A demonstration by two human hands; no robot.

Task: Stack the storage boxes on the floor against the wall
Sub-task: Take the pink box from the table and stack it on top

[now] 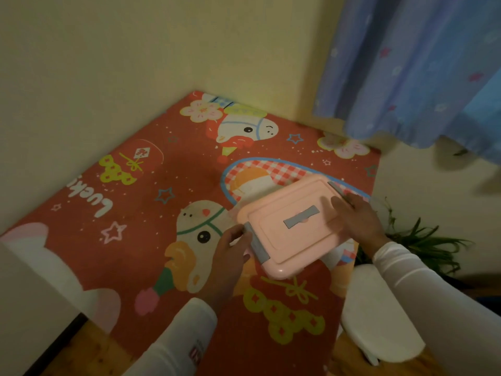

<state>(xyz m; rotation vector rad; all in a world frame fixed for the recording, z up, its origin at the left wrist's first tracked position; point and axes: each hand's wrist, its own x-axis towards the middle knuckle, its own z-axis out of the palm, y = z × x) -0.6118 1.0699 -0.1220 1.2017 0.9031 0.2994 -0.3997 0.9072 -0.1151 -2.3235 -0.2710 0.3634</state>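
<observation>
A pink storage box (292,229) with a grey lid handle and grey side latches is held above the red cartoon mat (151,202). My left hand (230,256) grips its near-left end at the grey latch. My right hand (357,215) grips the far-right end, fingers over the lid's edge. Both arms wear white sleeves. The box's underside and its height above the mat are hidden from me.
Cream walls (108,63) meet in a corner behind the mat. A blue curtain (420,66) hangs at upper right. A green plant (423,240) and a white stool (379,316) stand on the right. A white furniture edge (27,294) is at the left.
</observation>
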